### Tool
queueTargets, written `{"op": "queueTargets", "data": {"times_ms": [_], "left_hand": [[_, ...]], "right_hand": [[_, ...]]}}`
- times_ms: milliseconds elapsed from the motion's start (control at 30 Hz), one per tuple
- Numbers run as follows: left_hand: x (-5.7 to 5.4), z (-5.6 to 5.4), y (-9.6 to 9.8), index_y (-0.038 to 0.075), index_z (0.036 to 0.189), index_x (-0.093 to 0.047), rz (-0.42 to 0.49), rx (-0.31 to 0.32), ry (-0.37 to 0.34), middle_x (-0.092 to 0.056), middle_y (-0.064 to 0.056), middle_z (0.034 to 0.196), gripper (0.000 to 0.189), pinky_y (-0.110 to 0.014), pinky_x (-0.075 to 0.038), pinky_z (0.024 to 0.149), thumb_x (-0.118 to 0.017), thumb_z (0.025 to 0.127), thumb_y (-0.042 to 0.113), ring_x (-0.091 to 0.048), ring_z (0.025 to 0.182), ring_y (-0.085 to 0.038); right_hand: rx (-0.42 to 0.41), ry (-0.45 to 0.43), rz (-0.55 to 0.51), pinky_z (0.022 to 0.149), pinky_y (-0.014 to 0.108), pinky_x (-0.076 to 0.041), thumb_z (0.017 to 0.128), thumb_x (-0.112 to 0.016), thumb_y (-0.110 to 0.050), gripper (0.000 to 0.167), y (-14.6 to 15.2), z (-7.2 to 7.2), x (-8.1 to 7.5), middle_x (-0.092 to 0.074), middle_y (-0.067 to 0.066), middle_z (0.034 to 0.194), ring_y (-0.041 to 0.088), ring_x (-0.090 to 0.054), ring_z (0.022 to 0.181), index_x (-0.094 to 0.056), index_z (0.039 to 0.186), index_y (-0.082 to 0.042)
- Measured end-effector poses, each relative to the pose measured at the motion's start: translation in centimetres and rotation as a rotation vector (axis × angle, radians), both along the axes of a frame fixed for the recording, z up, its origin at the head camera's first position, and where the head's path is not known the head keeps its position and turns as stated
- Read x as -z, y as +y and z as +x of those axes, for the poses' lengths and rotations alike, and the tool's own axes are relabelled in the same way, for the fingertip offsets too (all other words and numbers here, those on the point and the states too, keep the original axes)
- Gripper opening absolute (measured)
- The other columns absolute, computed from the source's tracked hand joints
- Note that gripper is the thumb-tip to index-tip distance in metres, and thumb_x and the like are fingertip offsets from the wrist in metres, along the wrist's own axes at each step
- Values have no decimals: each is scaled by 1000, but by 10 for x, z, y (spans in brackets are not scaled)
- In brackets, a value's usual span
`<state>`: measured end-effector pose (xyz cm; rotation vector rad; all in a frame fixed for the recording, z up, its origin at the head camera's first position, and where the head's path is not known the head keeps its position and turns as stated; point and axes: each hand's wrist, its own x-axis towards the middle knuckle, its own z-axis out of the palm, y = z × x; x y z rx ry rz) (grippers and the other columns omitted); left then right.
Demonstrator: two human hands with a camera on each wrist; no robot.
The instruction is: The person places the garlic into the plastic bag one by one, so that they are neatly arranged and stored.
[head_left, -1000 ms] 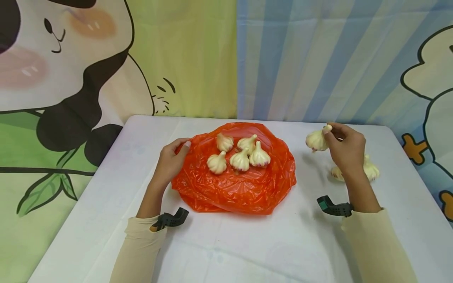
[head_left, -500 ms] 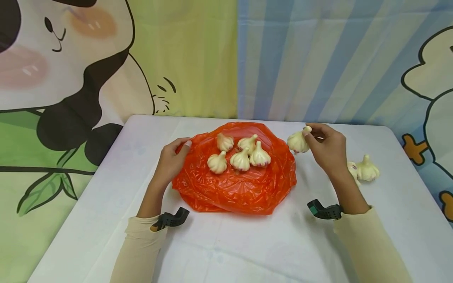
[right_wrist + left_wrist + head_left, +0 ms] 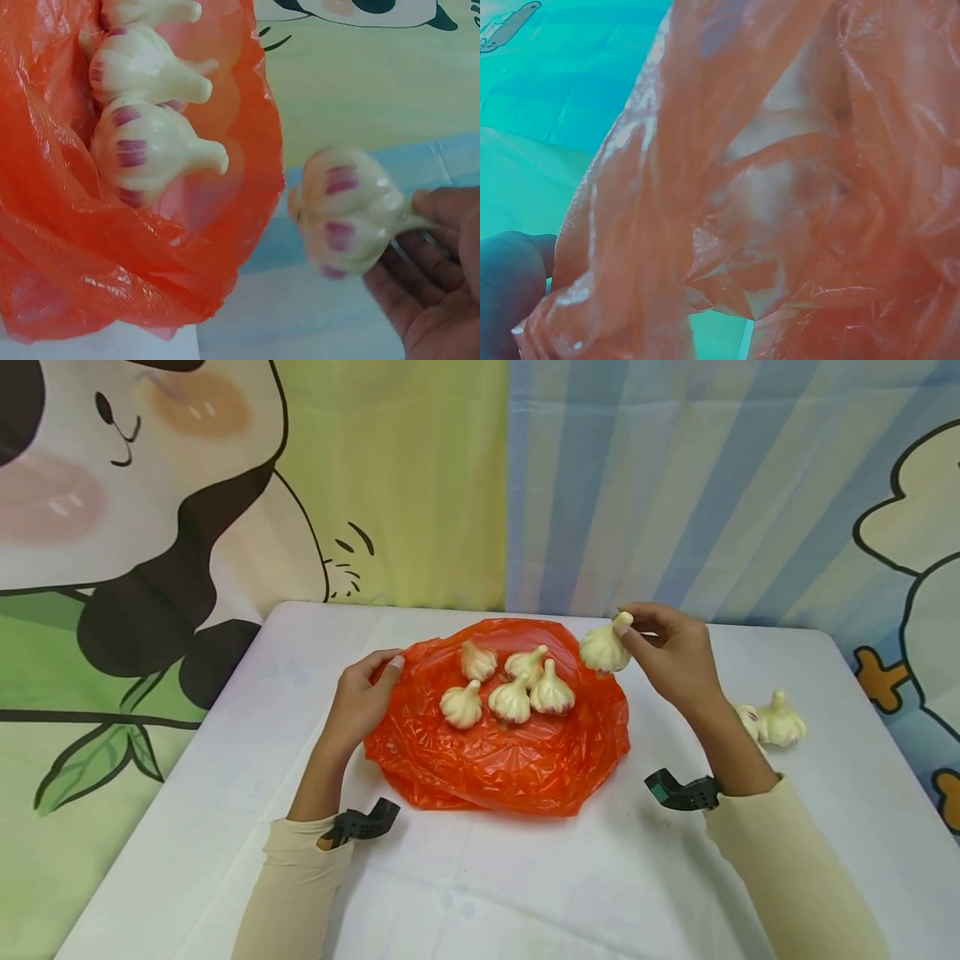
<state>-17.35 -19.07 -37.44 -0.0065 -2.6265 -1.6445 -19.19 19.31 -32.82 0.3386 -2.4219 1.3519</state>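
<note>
A red plastic bag [image 3: 517, 777] lies spread open on the table with several garlic bulbs [image 3: 552, 690] inside it. At its left rim, my left hand [image 3: 365, 700] pinches the plastic between thumb and fingers. My right hand [image 3: 671, 652] holds another garlic bulb [image 3: 604, 647] by its stem, at the bag's upper right edge. In the right wrist view, this held bulb [image 3: 349, 214] shows purple patches and hangs beside the bag's rim. Crumpled plastic [image 3: 795, 225] fills most of the left wrist view, and part of the left hand [image 3: 514, 292] shows at its lower left.
More garlic bulbs [image 3: 782, 720] sit on the white table [image 3: 465, 893] at the right, partly hidden behind the right forearm. A printed curtain [image 3: 420, 485] with cartoon figures hangs behind the table.
My right hand has carried its garlic bulb leftward, from the right of the table to the bag's upper right edge. My left hand has stayed at the bag's left rim.
</note>
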Motion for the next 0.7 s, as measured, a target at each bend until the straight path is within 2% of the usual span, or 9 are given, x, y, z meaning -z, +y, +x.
{"op": "queueTargets", "data": {"times_ms": [100,233,500,600,700], "left_hand": [[0,0,1,11,129,-61,-1,0,6,-62,-6,116,41,-40,-51,87,-50,101,40,-58,103,-21],[0,0,1,11,129,-61,-6,-2,7,-61,-6,116,42,-40,-51,87,-50,101,41,-57,103,-21],[0,1,1,11,130,-60,-9,-3,-6,-61,-6,117,42,-40,-50,88,-49,101,40,-57,104,-21],[-1,1,1,11,131,-60,-13,-2,0,-61,-6,117,43,-40,-50,88,-49,102,40,-57,104,-22],[-1,1,1,11,131,-60,-9,-2,-2,-61,-6,116,44,-40,-51,88,-49,101,41,-57,103,-22]], "right_hand": [[-75,-31,-30,84,23,-52,94,-66,-12,26,-3,-1,0,-67,13,110,14,-63,99,-67,118,-1],[-135,-80,-52,87,28,-52,94,-66,-12,27,-7,-5,3,-67,11,112,14,-62,103,-67,119,-2],[-320,-93,-145,83,25,-52,91,-67,-3,25,-16,-11,10,-68,10,107,15,-64,99,-66,115,4],[-366,-128,-133,83,26,-53,91,-68,-5,24,-22,-11,12,-67,9,107,17,-65,98,-67,113,3],[-402,-178,-77,84,28,-53,91,-69,-9,23,-30,-12,13,-67,8,107,19,-64,99,-68,112,0]]}}
